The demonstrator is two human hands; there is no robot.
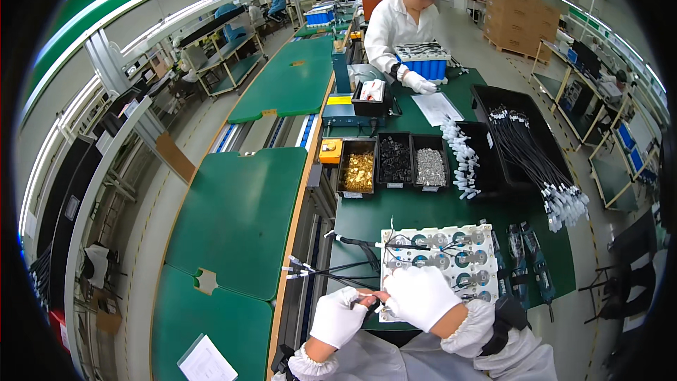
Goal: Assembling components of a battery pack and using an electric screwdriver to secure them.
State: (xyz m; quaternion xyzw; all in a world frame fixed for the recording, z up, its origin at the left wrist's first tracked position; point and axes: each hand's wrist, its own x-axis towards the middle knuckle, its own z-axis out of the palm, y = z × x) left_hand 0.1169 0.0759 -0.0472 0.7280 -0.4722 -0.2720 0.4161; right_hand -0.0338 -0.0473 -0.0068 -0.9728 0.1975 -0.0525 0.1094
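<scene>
My left hand [334,319], in a white glove with bare fingertips, is closed in a pinch at the near left corner of a white battery module [482,257]. My right hand [422,298], gloved the same way, reaches across the module's near side, its fingers pinched against those of the left. What lies between the fingertips is too small and hidden to make out. Round metal cell ends show across the module's top. Black cables [363,245] with white plugs run off its left side onto the bench.
Beyond the module stand bins of gold parts [359,171], black parts [393,160] and silver parts [430,167]. White connectors [462,159] and black cables [525,144] lie by a black tray. Power screwdrivers [538,264] lie right. A co-worker [405,25] stands opposite; green boards [240,212] cover the left line.
</scene>
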